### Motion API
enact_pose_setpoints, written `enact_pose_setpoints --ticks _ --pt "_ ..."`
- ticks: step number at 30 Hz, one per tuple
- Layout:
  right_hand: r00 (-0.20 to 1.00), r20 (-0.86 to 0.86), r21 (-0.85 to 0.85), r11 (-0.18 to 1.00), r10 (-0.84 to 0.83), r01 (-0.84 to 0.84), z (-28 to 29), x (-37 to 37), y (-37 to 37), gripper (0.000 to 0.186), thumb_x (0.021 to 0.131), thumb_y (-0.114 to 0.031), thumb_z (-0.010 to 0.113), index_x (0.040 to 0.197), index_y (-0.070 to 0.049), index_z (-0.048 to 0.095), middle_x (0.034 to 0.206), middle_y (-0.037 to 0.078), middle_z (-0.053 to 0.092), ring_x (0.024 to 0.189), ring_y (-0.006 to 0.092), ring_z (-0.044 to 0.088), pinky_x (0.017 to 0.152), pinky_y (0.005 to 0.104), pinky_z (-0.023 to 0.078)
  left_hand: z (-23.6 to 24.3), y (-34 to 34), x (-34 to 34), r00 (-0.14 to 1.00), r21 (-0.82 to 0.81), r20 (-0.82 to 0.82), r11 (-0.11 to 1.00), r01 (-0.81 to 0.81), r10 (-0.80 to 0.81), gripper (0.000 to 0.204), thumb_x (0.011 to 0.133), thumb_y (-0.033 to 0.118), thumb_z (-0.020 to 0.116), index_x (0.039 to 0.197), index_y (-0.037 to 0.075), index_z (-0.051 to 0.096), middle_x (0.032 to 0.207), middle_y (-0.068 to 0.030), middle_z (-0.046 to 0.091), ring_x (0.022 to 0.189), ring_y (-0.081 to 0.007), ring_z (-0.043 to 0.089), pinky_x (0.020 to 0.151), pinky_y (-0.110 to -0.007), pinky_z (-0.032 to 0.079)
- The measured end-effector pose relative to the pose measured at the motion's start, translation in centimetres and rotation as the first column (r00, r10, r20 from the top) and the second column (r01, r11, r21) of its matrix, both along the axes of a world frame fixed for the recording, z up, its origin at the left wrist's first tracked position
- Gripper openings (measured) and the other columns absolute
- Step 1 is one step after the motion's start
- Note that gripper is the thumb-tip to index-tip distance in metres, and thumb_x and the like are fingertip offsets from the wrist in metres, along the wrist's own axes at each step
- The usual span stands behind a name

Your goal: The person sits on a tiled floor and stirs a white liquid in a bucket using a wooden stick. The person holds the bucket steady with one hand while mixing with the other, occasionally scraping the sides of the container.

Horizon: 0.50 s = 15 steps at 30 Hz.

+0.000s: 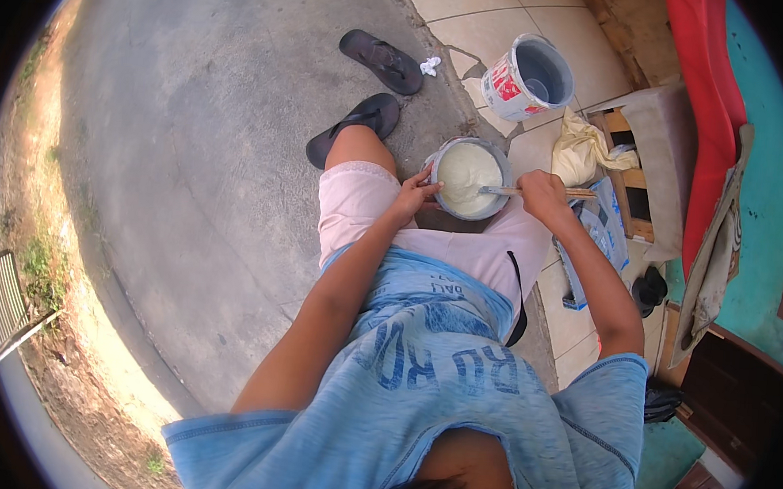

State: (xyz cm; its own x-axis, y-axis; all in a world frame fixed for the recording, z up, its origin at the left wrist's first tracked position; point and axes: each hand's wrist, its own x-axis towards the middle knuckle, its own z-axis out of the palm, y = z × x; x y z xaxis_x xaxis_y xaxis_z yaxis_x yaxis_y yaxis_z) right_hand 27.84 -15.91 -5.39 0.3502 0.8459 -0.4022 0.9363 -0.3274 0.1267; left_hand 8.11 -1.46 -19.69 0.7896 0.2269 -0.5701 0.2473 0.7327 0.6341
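Observation:
A grey round container (472, 167) holds a thick, pale off-white mixture between my legs. My left hand (412, 197) grips its left rim, fingers on the side. In my right hand (544, 197) is a flat wooden stick (580, 194), held crosswise over the container with its grey, coated end in the mixture.
A white-and-red bucket (525, 78) stands upper right on the tiles (597, 44). Two black flip-flops (381, 61) are on the concrete (193, 146). A cream plastic bag (579, 152), a blue-and-white sack (600, 238) and a wooden crate (632, 191) sit to the right, beside red fabric (706, 155).

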Motion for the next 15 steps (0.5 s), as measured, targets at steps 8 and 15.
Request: enact_pose_setpoints --ticks 8,15 --pt "0.996 -0.083 0.124 0.992 -0.026 0.036 -0.8 -3.7 0.4 0.007 0.07 -0.004 0.06 0.073 -0.004 0.067 0.072 0.019 0.064 0.07 0.0323 0.066 0.061 0.0414 0.052 -1.1 -0.1 0.0 0.999 -0.027 0.014 0.999 -0.032 0.032 0.067 0.086 0.014 0.061 0.144 0.018 0.028 0.12 -0.0103 0.054 0.094 -0.0223 0.061 0.075 -0.032 0.053" --pt "0.993 -0.108 0.06 0.998 0.037 -0.031 0.1 -1.2 -1.5 0.007 0.069 -0.005 0.061 0.073 -0.005 0.067 0.071 0.018 0.064 0.07 0.0315 0.066 0.061 0.0403 0.052 0.6 0.2 -0.2 1.0 0.02 0.027 1.0 0.012 -0.012 0.068 0.088 0.017 0.06 0.143 0.006 0.023 0.131 -0.0166 0.046 0.109 -0.0252 0.054 0.085 -0.038 0.05"
